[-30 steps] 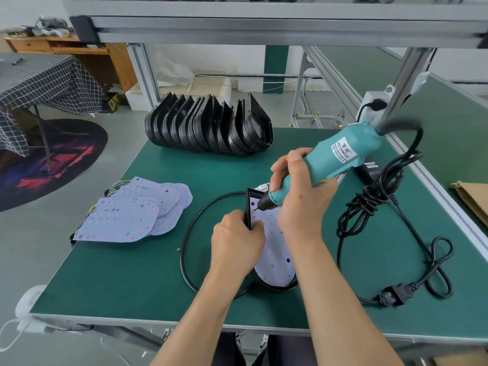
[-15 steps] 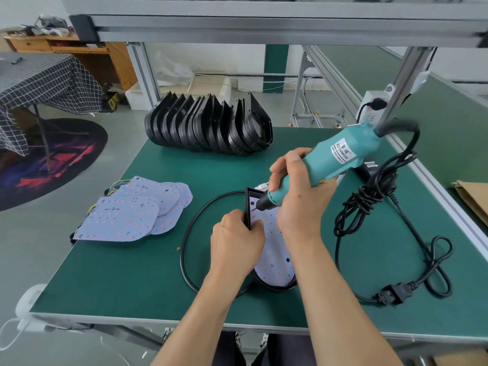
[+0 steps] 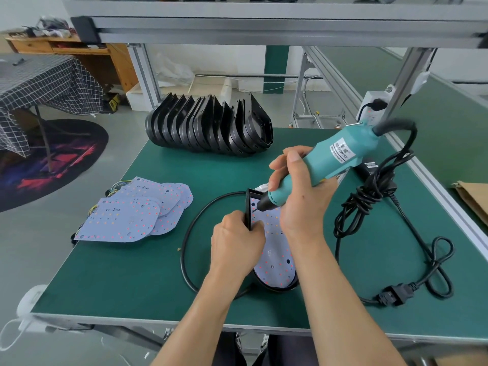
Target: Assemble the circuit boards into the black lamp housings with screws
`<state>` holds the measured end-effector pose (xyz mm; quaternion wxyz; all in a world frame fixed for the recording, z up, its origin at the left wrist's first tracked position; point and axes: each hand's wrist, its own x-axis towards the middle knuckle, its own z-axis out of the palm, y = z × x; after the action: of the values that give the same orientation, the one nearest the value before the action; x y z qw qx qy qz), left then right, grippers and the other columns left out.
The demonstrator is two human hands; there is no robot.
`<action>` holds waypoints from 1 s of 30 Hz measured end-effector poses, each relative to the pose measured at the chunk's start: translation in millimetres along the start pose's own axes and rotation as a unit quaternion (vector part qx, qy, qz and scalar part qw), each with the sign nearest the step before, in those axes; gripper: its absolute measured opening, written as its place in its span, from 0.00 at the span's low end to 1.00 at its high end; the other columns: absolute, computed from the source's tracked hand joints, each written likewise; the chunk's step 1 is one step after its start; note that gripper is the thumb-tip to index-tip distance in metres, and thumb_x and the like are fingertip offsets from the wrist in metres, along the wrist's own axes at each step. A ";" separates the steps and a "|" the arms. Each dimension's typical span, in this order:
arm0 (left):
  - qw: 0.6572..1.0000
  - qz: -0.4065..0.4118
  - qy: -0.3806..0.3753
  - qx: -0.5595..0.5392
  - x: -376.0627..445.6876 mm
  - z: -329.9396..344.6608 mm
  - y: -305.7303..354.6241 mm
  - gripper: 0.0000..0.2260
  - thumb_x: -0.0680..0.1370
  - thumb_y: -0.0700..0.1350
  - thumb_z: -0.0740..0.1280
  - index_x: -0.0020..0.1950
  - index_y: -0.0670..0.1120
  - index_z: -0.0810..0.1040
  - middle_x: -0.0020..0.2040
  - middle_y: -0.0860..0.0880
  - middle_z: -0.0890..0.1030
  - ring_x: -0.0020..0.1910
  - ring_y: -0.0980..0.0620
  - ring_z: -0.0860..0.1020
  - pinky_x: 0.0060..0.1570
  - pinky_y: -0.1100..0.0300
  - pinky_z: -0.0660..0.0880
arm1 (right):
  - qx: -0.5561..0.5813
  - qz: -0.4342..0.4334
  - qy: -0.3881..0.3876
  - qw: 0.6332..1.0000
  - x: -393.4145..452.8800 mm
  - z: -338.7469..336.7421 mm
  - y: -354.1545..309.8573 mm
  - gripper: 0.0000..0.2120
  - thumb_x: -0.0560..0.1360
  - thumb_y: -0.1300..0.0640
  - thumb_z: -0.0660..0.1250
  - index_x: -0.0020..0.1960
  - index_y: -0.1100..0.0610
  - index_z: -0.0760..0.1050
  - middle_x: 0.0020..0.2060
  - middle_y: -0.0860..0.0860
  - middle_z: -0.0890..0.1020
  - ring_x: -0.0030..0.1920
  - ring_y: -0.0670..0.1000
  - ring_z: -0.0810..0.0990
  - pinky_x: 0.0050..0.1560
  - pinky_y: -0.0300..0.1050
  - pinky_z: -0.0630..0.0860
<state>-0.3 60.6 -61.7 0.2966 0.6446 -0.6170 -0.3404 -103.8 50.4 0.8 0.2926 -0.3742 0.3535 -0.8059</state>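
Green bench mat (image 3: 132, 281), assembly station. Right hand (image 3: 301, 199) wraps the teal electric screwdriver (image 3: 327, 162), bit tilted down onto a screw spot near the board's 11 o'clock corner; angle likely keeps the tip visible. Left hand (image 3: 237, 247) pinches the black lamp housing (image 3: 248, 207) rim at 9 o'clock, probably to stop it spinning under torque. Circuit board (image 3: 277, 262) sits inside the housing. Spare boards (image 3: 132, 215) fanned at 9 o'clock, nested empty housings (image 3: 208, 128) at 12, coiled power cord (image 3: 369, 196) parked at 3, all within reach.
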 end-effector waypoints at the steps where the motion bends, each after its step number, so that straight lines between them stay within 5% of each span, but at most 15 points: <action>1: 1.000 -0.004 -0.007 0.003 0.9 0.0 -0.2 0.15 0.77 0.49 0.65 0.36 0.43 0.66 0.31 0.45 0.74 0.34 0.38 0.78 0.35 0.49 0.77 | 0.007 -0.001 0.003 1.000 0.4 -0.7 -0.8 0.07 0.76 0.55 0.68 0.40 0.47 0.78 0.35 0.54 0.81 0.25 0.54 0.74 0.33 0.43 0.72; 9: 0.999 -0.029 -0.032 0.022 8.7 -4.7 -6.8 0.23 0.77 0.58 0.69 0.31 0.46 0.63 0.20 0.55 0.66 0.22 0.54 0.66 0.24 0.61 0.60 | 0.143 0.039 0.155 0.977 23.2 -36.9 -17.5 0.06 0.74 0.54 0.70 0.45 0.56 0.76 0.34 0.54 0.77 0.27 0.52 0.69 0.31 0.44 0.68; 11: 0.999 -0.023 -0.031 0.038 9.6 -10.1 -4.5 0.26 0.76 0.64 0.69 0.31 0.47 0.65 0.21 0.56 0.69 0.27 0.54 0.69 0.28 0.59 0.65 | 0.151 0.074 0.196 0.966 19.8 -57.1 -13.2 0.05 0.79 0.56 0.66 0.47 0.56 0.74 0.34 0.53 0.74 0.29 0.51 0.68 0.32 0.44 0.66; 13: 0.998 -0.012 -0.014 0.062 13.3 -17.3 -4.3 0.22 0.76 0.66 0.68 0.39 0.47 0.75 0.33 0.57 0.78 0.41 0.49 0.78 0.43 0.55 0.75 | 0.165 0.111 0.229 0.953 11.5 -77.4 -4.4 0.06 0.82 0.56 0.64 0.46 0.55 0.73 0.34 0.51 0.73 0.29 0.50 0.68 0.33 0.42 0.65; 15: 0.998 0.017 0.044 0.051 19.3 -25.7 1.0 0.18 0.77 0.63 0.70 0.52 0.48 0.79 0.43 0.54 0.81 0.50 0.47 0.79 0.56 0.50 0.76 | 0.177 0.136 0.249 0.942 2.5 -93.6 4.3 0.07 0.82 0.55 0.63 0.46 0.54 0.73 0.34 0.50 0.73 0.29 0.49 0.68 0.33 0.41 0.65; 18: 0.986 0.141 0.093 0.002 34.9 -27.2 27.9 0.05 0.79 0.49 0.71 0.47 0.49 0.79 0.37 0.56 0.80 0.41 0.53 0.78 0.47 0.54 0.76 | 0.179 0.150 0.249 0.940 -6.8 -107.3 15.2 0.06 0.82 0.54 0.63 0.47 0.54 0.74 0.33 0.50 0.73 0.28 0.48 0.69 0.32 0.39 0.67; 21: 0.969 0.244 -0.004 0.028 60.4 -4.9 69.4 0.04 0.78 0.43 0.71 0.44 0.49 0.80 0.35 0.55 0.80 0.38 0.53 0.78 0.44 0.56 0.76 | 0.186 0.150 0.246 0.939 -8.0 -113.1 20.1 0.06 0.80 0.54 0.64 0.45 0.54 0.75 0.34 0.50 0.74 0.28 0.48 0.69 0.31 0.39 0.67; 24: 0.932 0.309 -0.125 0.139 90.5 37.5 110.3 0.04 0.78 0.41 0.69 0.47 0.46 0.84 0.43 0.50 0.84 0.46 0.46 0.81 0.50 0.50 0.79 | 0.204 0.154 0.255 0.932 -7.1 -115.9 19.2 0.08 0.79 0.54 0.65 0.42 0.53 0.78 0.34 0.51 0.74 0.28 0.48 0.69 0.30 0.39 0.68; 27: 0.893 0.322 -0.184 0.255 112.4 78.5 133.2 0.07 0.79 0.40 0.67 0.52 0.48 0.84 0.53 0.46 0.85 0.53 0.42 0.82 0.54 0.48 0.80 | 0.235 0.162 0.276 0.918 -9.4 -120.4 18.5 0.11 0.78 0.55 0.66 0.38 0.53 0.80 0.33 0.51 0.74 0.27 0.48 0.69 0.29 0.38 0.68; 30: 0.868 0.304 -0.217 0.328 124.2 108.5 135.6 0.07 0.78 0.36 0.64 0.47 0.46 0.80 0.48 0.46 0.82 0.48 0.41 0.81 0.45 0.49 0.79 | 0.237 0.164 0.274 0.917 -14.2 -124.2 17.6 0.12 0.80 0.55 0.64 0.39 0.53 0.80 0.33 0.51 0.74 0.27 0.48 0.69 0.29 0.39 0.69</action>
<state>-167.2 -67.7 -26.2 0.0161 0.3954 -0.9072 -0.1430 -192.9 94.2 -77.1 0.3926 0.0048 0.2745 -0.8778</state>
